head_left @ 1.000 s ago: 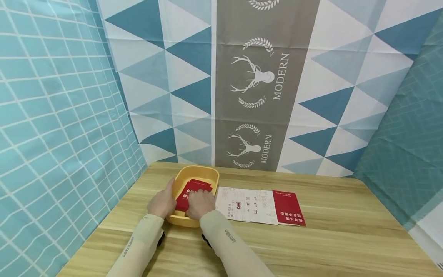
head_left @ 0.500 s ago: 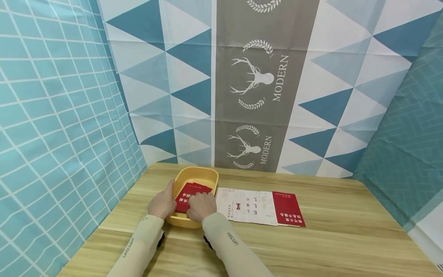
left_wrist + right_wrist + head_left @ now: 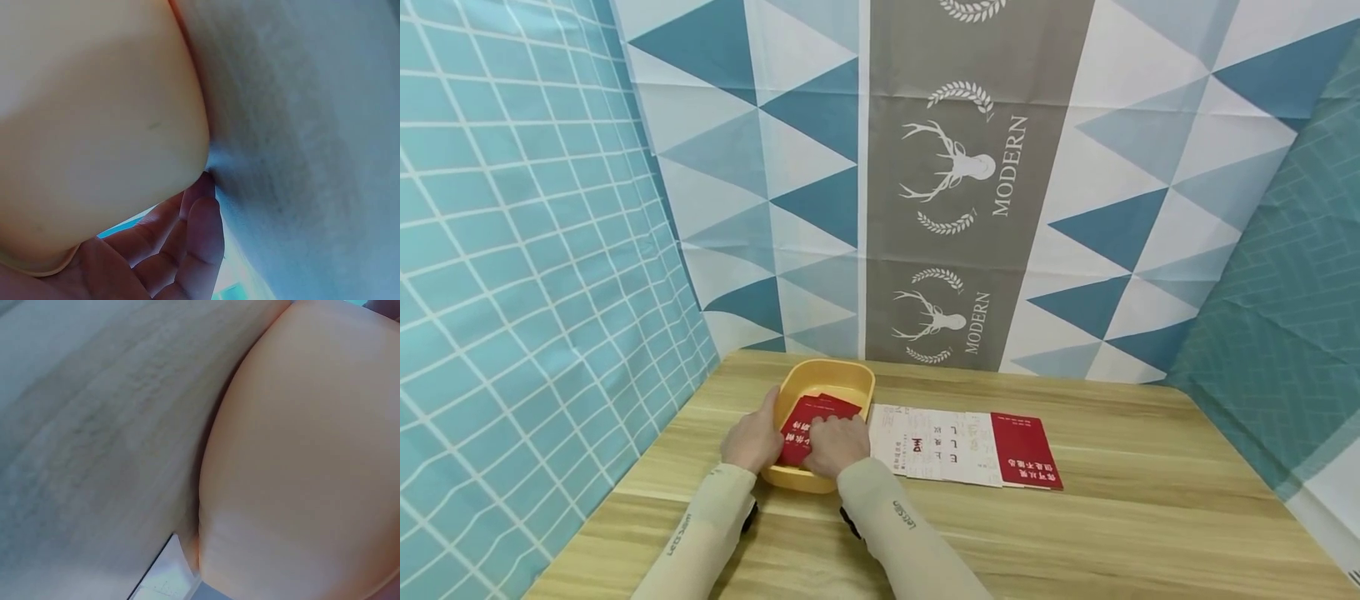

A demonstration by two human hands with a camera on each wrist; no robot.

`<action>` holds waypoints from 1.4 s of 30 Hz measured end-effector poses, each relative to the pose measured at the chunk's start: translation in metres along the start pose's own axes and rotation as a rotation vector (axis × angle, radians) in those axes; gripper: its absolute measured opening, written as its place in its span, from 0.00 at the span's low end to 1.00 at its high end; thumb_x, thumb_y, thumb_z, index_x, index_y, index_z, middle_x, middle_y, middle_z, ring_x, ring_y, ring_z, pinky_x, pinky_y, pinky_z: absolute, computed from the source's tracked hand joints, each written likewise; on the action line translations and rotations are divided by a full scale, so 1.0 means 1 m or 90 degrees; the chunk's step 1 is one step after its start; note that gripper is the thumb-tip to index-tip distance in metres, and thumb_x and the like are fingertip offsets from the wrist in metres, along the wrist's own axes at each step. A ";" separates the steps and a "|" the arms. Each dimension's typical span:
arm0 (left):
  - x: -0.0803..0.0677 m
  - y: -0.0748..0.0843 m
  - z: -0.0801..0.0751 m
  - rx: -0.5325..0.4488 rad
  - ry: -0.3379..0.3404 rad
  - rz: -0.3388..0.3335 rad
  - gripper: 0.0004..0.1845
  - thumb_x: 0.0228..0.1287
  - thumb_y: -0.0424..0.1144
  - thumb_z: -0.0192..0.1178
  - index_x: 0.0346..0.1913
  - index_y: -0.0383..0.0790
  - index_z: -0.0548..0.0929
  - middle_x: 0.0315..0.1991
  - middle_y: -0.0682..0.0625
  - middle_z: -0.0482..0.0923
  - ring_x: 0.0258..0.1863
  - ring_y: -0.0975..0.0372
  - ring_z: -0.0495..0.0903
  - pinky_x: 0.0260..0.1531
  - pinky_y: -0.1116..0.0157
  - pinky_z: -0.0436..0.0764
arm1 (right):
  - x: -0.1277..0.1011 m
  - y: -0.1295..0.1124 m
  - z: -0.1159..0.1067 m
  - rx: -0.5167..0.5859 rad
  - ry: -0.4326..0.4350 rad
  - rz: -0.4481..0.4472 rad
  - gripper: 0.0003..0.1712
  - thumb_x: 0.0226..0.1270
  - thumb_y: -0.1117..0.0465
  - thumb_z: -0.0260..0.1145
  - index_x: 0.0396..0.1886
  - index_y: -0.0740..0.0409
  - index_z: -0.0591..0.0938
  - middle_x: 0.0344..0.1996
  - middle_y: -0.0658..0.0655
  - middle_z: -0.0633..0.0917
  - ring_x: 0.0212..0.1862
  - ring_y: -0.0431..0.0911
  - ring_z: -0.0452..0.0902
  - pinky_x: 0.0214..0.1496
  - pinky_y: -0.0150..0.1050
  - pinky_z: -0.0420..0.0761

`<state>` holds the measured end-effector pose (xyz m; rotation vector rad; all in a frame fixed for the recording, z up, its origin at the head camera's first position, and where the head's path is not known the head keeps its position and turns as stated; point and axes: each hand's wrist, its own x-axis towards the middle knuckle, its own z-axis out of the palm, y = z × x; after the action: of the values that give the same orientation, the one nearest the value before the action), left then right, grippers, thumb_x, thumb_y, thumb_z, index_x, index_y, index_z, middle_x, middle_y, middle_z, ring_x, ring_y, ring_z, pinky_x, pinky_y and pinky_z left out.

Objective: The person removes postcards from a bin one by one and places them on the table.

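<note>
A yellow plastic tray (image 3: 844, 373) with rounded corners stands on the wooden table. My left hand (image 3: 751, 440) grips its left side; in the left wrist view the fingers (image 3: 205, 231) bend along the tray's outer wall (image 3: 119, 119). Several red cards (image 3: 808, 417) with white writing lie inside, overlapping one another. Over the tray's near right part, my right hand (image 3: 837, 446) has curled fingers at the top card's edge, pinching it there; the fingertips are mostly hidden. The right wrist view shows only the tray's outer wall (image 3: 300, 462), not the hand.
White printed cards (image 3: 936, 446) lie in an overlapping row right of the tray, with a red card (image 3: 1026, 450) at the row's right end. The wooden tabletop (image 3: 1120, 517) meets a patterned cloth backdrop (image 3: 820, 208) behind and a blue checked one (image 3: 527, 250) at left.
The red cards in the tray have shifted slightly and lie flatter, with more of the top card showing. My right hand has moved a little to the right; my left hand keeps its place.
</note>
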<state>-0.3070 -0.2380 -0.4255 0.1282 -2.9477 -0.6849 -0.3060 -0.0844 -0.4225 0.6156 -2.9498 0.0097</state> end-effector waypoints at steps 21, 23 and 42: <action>0.001 -0.003 0.000 0.013 0.008 0.007 0.43 0.59 0.30 0.53 0.79 0.44 0.54 0.49 0.28 0.83 0.36 0.44 0.85 0.31 0.46 0.81 | -0.004 0.006 0.005 0.135 0.161 -0.039 0.06 0.69 0.51 0.68 0.36 0.43 0.89 0.30 0.45 0.85 0.31 0.38 0.77 0.29 0.34 0.76; 0.000 -0.002 0.000 0.015 0.010 0.007 0.43 0.59 0.30 0.53 0.79 0.44 0.54 0.49 0.28 0.83 0.37 0.43 0.85 0.32 0.46 0.81 | -0.004 0.007 0.006 0.160 0.170 -0.026 0.06 0.68 0.51 0.69 0.36 0.44 0.90 0.31 0.44 0.84 0.31 0.37 0.76 0.31 0.33 0.77; 0.004 -0.003 0.003 0.010 0.000 -0.001 0.43 0.64 0.36 0.58 0.80 0.47 0.52 0.50 0.29 0.83 0.40 0.42 0.86 0.30 0.48 0.81 | -0.011 0.040 0.007 0.645 0.216 0.016 0.11 0.67 0.71 0.65 0.41 0.54 0.89 0.43 0.52 0.88 0.45 0.41 0.82 0.46 0.32 0.81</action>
<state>-0.3109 -0.2400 -0.4290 0.1327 -2.9535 -0.6627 -0.3129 -0.0439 -0.4301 0.5699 -2.4365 1.4895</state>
